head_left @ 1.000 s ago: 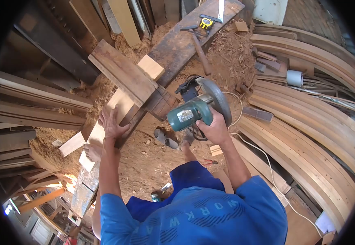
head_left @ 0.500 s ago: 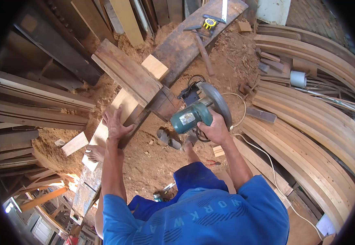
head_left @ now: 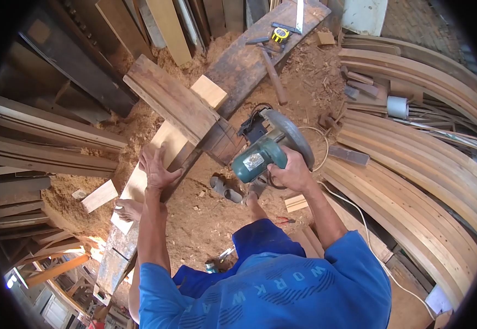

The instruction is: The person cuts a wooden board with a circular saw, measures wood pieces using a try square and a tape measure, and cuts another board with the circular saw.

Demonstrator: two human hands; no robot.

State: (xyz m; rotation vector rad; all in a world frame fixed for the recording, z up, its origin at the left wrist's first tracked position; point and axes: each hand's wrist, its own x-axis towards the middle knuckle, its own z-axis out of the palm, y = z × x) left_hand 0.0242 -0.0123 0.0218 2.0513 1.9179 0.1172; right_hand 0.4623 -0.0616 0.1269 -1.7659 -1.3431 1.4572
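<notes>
My right hand [head_left: 293, 171] is wrapped round the handle of a green circular saw [head_left: 253, 160], held up beside the bench; its round guard faces right. My left hand [head_left: 157, 167] lies with fingers spread on a pale board [head_left: 165, 143] along the bench [head_left: 235, 68]. My bare foot [head_left: 129, 210] rests on the same board, nearer me. A thick brown wood piece [head_left: 167, 96] lies across the pale board, its right end by a scored dark block [head_left: 222, 143]. The pale board's far end [head_left: 209, 91] shows beyond it.
On the far bench lie a yellow tape measure [head_left: 280, 35] and a square [head_left: 299, 16]; a hammer [head_left: 274, 74] leans at its edge. Curved timbers [head_left: 408, 192] are stacked at right. The power cord [head_left: 359, 205] runs past them. Slippers [head_left: 226, 189] and pliers [head_left: 285, 220] lie on the sawdust floor.
The saw and my right hand have shifted slightly right and down. My left hand stays on the board. The view has moved a little.
</notes>
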